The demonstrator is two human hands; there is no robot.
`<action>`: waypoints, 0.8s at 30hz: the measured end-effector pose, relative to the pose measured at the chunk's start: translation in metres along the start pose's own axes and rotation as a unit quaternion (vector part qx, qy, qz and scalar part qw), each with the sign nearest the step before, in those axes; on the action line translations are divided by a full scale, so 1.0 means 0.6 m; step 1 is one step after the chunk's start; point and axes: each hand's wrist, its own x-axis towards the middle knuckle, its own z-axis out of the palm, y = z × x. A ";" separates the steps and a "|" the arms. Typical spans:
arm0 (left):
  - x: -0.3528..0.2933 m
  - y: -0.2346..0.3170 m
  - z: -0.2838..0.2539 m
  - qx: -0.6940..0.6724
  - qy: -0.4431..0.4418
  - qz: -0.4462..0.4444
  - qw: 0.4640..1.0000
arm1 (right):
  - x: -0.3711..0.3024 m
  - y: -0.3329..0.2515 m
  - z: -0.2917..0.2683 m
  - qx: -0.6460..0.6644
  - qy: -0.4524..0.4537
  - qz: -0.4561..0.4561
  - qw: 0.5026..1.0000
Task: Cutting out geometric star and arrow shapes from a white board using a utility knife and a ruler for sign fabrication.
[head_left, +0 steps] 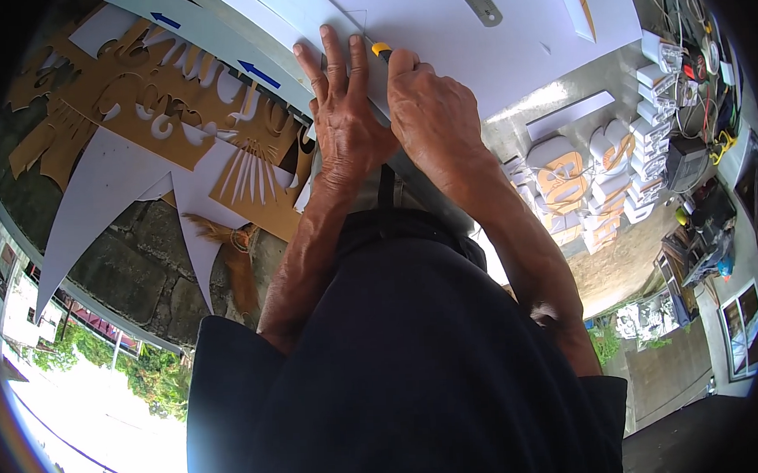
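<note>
Left hand (pixel 344 124) is lying flat, palm down, fingers spreading and pointing away from the body, bearing on a pale, straight-edged strip (pixel 302 16). It is gripping nothing. Right hand (pixel 433 107) is closing in a fist around a cutter (pixel 380 49). The two hands are working side by side, very near each other; cannot tell whether thumb and wrist are touching.

Cutter: a bright yellow, rounded end is showing ahead of the right fist, with a dark section just behind; the remainder is hiding inside the grip. It is sitting just beside the strip's right edge, its yellow end pointing up and to the left. The blade is too small to make out.

Beneath it, a large white sheet (pixel 549 56) is lying flat, smooth and slightly bluish, its right side showing as a clean edge. Thin lines are forming an angular figure just beyond the cutter. A small dark mark is showing further right.

Also resting on the sheet: a metal ruler (pixel 475 2) with a hole at its rounded end, and a narrow, pointed white piece (pixel 574 8) with tan along one side.

To the left, a brown sheet (pixel 176 144) is carrying curly cut-out openings. To the right, thick white block letters (pixel 562 178) with some tan faces are lying in a cluster.
</note>
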 end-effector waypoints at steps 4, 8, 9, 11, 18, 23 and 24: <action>0.001 0.002 -0.003 -0.006 -0.009 -0.006 1.000 | -0.006 -0.003 -0.005 -0.003 0.003 0.000 1.000; 0.000 0.003 -0.002 -0.003 -0.007 -0.008 1.000 | -0.029 0.006 -0.003 0.015 -0.019 0.018 1.000; 0.000 0.005 -0.001 -0.005 -0.008 -0.012 1.000 | -0.037 0.009 -0.002 0.030 -0.020 0.024 0.999; 0.000 0.005 -0.003 -0.007 -0.012 -0.011 1.000 | -0.054 0.015 0.004 0.027 -0.017 0.028 0.999; 0.002 0.012 -0.014 -0.029 -0.034 -0.024 0.999 | -0.136 0.045 0.028 -0.020 -0.024 0.058 0.998; -0.002 0.000 -0.006 -0.014 -0.008 0.008 1.000 | -0.183 0.059 0.036 -0.067 -0.049 0.067 0.994; -0.002 -0.001 -0.006 -0.010 -0.005 0.010 1.000 | -0.189 0.061 0.036 -0.069 -0.061 0.071 0.993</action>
